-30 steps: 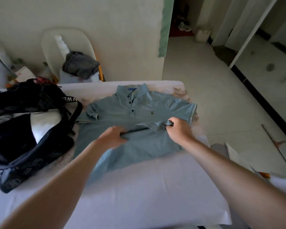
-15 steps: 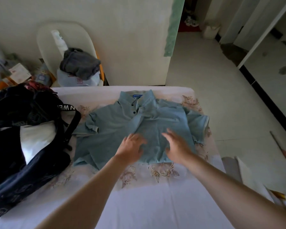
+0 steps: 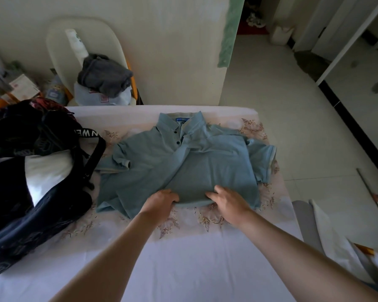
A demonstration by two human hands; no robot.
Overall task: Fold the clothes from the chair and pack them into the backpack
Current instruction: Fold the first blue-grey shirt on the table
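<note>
Two hands (image 3: 162, 202) (image 3: 228, 200) on shirt (image 3: 205, 166) near fold

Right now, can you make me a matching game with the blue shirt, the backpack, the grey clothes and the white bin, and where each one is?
Things:
1. blue shirt
2. backpack
3. grey clothes
4. white bin

Places:
a. piled on the chair
b. on the floor by the far doorway
c. lying open on the left side of the bed
d. in the middle of the bed, with the left hand and right hand at its near edge

Pairs: 1-d, 2-c, 3-a, 4-b.
</note>
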